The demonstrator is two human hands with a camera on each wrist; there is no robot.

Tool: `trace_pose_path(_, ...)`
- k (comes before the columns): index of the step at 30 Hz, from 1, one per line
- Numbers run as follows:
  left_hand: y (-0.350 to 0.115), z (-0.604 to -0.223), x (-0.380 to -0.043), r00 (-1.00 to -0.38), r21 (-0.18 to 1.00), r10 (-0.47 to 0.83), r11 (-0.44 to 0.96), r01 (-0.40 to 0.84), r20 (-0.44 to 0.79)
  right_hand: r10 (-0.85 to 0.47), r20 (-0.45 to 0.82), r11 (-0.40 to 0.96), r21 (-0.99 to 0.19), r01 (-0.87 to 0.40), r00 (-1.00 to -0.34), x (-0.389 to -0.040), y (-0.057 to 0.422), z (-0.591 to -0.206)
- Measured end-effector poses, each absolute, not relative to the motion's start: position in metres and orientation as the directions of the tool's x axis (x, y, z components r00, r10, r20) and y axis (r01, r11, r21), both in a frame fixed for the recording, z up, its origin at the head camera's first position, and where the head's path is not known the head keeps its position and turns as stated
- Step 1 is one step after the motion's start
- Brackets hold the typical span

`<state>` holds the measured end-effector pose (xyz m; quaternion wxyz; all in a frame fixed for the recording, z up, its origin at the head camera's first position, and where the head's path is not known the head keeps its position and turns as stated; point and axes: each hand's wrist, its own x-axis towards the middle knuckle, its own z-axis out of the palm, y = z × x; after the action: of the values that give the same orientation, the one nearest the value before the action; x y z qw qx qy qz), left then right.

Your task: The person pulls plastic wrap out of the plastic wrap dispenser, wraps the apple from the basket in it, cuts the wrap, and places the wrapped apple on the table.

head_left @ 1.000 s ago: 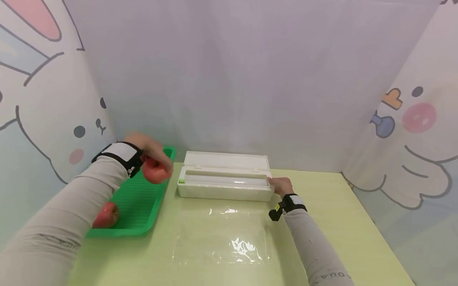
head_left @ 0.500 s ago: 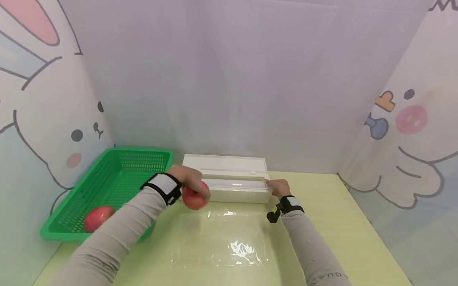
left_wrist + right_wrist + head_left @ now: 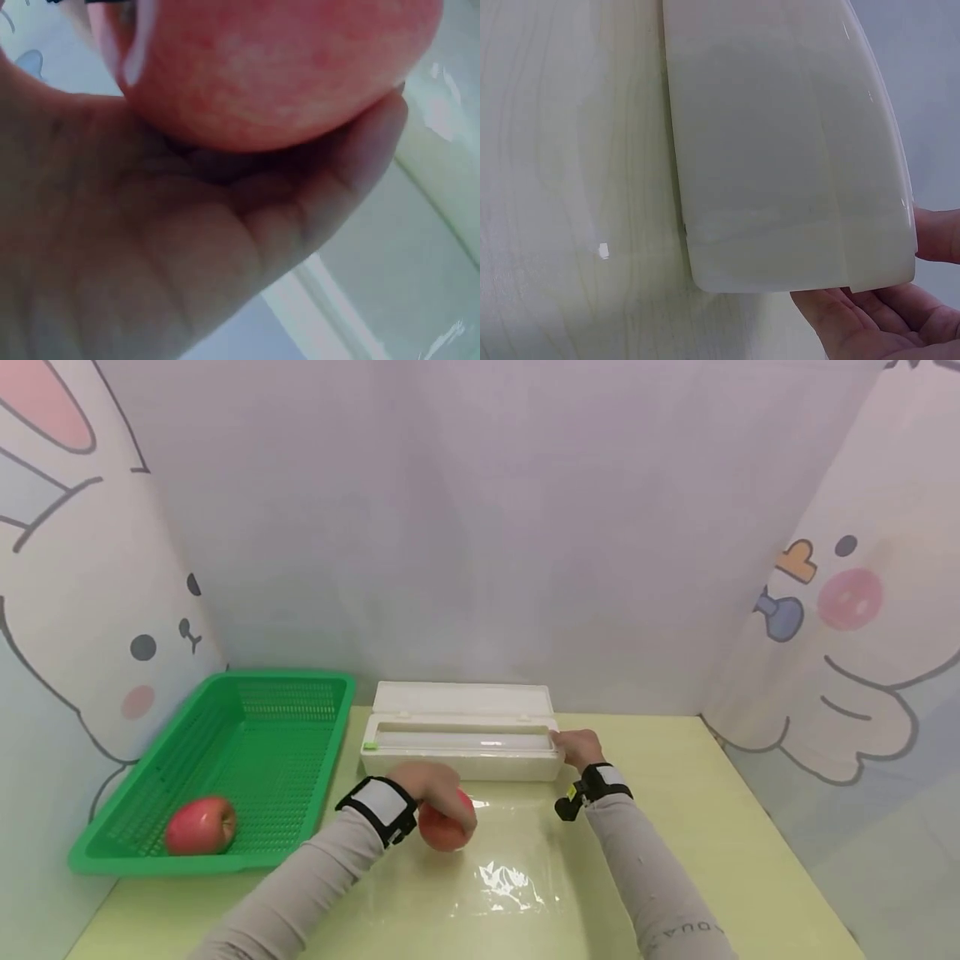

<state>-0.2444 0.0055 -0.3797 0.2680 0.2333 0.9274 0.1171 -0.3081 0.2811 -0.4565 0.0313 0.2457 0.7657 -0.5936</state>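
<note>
A red apple is in my left hand, held from above over a sheet of clear cling film spread on the table. In the left wrist view the fingers curve along one side of the apple. Whether its underside touches the film cannot be made out. Behind it stands a white cling film dispenser box, lid raised, a roll inside. My right hand grips the box's right end; the right wrist view has thumb and fingers around that corner.
To the left is a green plastic basket with another red apple near its front. A curtain backs the table, and cartoon-printed panels flank both sides.
My left hand has carried the apple out from over the basket, rightward and toward me, to above the film. The right hand stays on the box end. The head view has shifted slightly.
</note>
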Motion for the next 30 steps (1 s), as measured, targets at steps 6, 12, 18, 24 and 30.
trace_pose_path(6, 0.019, -0.391, -0.23, -0.73, 0.382, 0.525, 0.844, 0.377, -0.438, 0.32, -0.344, 0.118, -0.91, 0.397, -0.883, -0.31, 0.284, -0.456)
trace_pose_path(12, 0.024, -0.404, -0.217, -0.709, 0.446, 0.498, 0.849, 0.281, -0.5, 0.307, -0.342, 0.108, -0.915, 0.389, -0.888, -0.306, 0.281, -0.456)
trace_pose_path(18, 0.022, -0.413, -0.206, -0.723, 0.455, 0.487, 0.85, 0.265, -0.49, 0.301, -0.352, 0.115, -0.909, 0.4, -0.886, -0.304, 0.28, -0.455)
trace_pose_path(24, 0.021, -0.421, -0.201, -0.744, 0.436, 0.472, 0.859, 0.268, -0.473, 0.317, -0.343, 0.131, -0.908, 0.399, -0.884, -0.304, 0.28, -0.456)
trace_pose_path(30, 0.021, -0.426, -0.197, -0.758, 0.471, 0.456, 0.853, 0.224, -0.465, 0.317, -0.351, 0.118, -0.907, 0.404, -0.881, -0.305, 0.279, -0.456)
